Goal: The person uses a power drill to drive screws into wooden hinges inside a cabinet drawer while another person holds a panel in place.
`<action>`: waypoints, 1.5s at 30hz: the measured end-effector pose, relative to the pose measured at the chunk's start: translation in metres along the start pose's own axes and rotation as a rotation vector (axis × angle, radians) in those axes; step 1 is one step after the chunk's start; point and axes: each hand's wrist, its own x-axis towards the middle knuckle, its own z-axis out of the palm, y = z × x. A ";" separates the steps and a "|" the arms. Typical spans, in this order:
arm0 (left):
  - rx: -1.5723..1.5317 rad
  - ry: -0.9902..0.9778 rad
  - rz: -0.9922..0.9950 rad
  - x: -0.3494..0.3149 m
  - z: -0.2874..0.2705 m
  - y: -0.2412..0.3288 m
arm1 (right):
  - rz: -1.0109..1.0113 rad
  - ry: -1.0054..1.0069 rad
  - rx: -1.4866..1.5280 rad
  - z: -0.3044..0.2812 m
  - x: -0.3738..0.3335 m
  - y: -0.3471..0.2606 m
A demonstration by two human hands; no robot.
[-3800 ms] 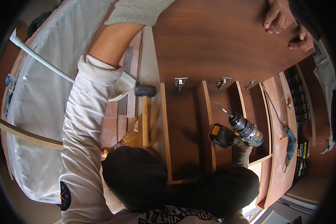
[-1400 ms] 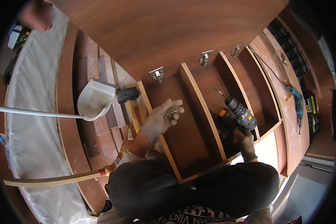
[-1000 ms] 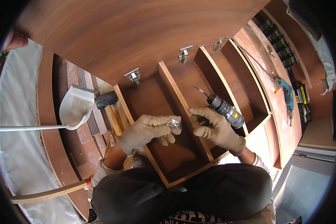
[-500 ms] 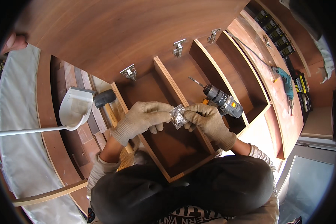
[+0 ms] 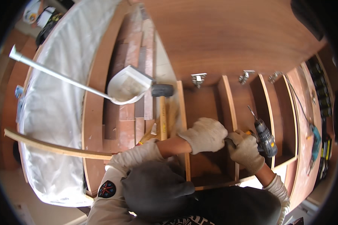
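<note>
My left hand [image 5: 205, 135], in a pale knitted work glove, is closed with its knuckles up. Beside it, my gloved right hand [image 5: 246, 150] is also closed, its fingertips almost meeting the left. Only a greyish edge shows between them, where a small clear plastic packet was held a moment before; the gloves hide the rest. Both hands are above an open wooden cabinet frame [image 5: 229, 103] with upright dividers. Just past my right hand, a cordless drill [image 5: 266, 139] with a bit fitted rests on the cabinet.
Metal hinges [image 5: 198, 79] join the cabinet to a large brown panel [image 5: 233, 33]. To the left are a black-headed mallet [image 5: 162, 90], a white long-handled dustpan [image 5: 127, 90] and a wooden strip [image 5: 60, 146]. A teal corded drill [image 5: 314, 146] lies at the far right.
My view has swung left, so the scene sits further right. My fingers have closed in, and the shiny packet is now mostly hidden. The hand at the far left is out of view.
</note>
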 end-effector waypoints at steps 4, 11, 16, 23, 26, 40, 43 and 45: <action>0.041 -0.023 -0.050 -0.001 -0.002 0.003 | -0.039 -0.003 -0.003 0.006 0.008 0.001; 0.111 0.104 0.144 -0.016 0.014 -0.016 | -0.110 -0.002 -0.024 0.009 0.016 -0.016; 0.110 0.449 0.295 -0.010 0.040 -0.023 | 0.267 0.021 0.448 0.035 0.000 0.012; -0.035 0.801 0.277 -0.013 0.080 -0.042 | 0.861 -0.034 1.205 0.021 0.019 -0.002; -0.174 0.734 0.115 -0.013 0.091 -0.039 | 0.879 0.005 1.251 0.039 0.006 0.008; -0.355 0.536 0.175 -0.002 0.119 -0.068 | 0.858 0.084 0.892 0.052 -0.022 0.021; -0.584 0.095 -0.037 0.014 0.102 -0.076 | 0.794 0.146 0.875 0.041 -0.036 0.030; -0.696 -0.252 -0.232 0.031 0.085 -0.076 | 0.844 0.155 1.026 0.030 -0.052 0.041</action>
